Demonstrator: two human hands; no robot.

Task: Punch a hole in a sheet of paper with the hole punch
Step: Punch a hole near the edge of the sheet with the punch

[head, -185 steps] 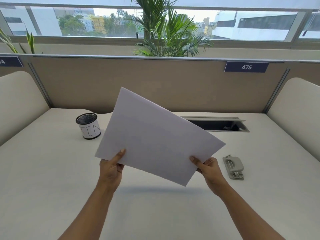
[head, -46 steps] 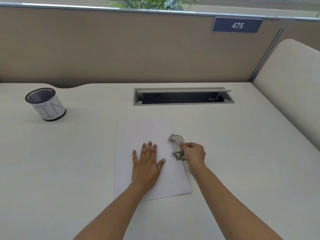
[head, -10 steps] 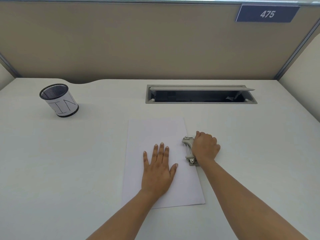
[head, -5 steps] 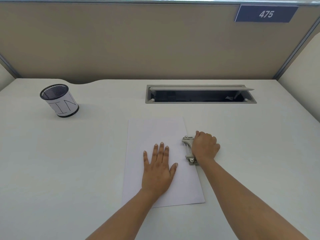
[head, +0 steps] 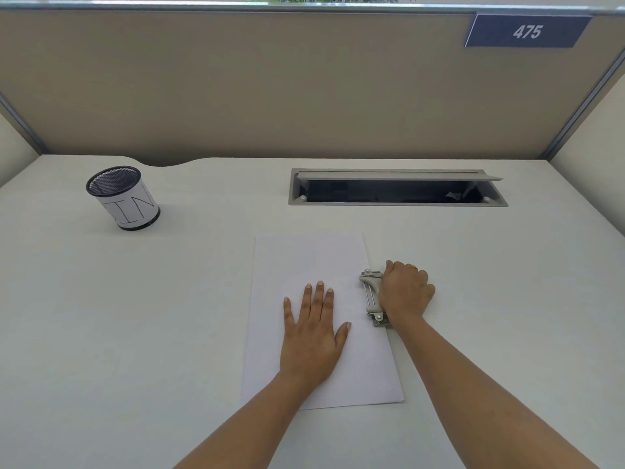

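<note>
A white sheet of paper lies flat on the pale desk, long side running away from me. My left hand rests on its middle, palm down with fingers straight and spread. A grey metal hole punch sits over the sheet's right edge, about halfway along it. My right hand lies on top of the punch with its fingers curled over the lever, and it hides most of the punch's body. Only the punch's left side and two ends show.
A black mesh pen cup with a white paper label stands at the far left. A cable slot with its lid raised is set into the desk behind the paper. A beige partition closes the back.
Long ago both hands held the sheet in the air; it now lies on the desk with the punch at its edge. Over the last second nothing has visibly moved.
</note>
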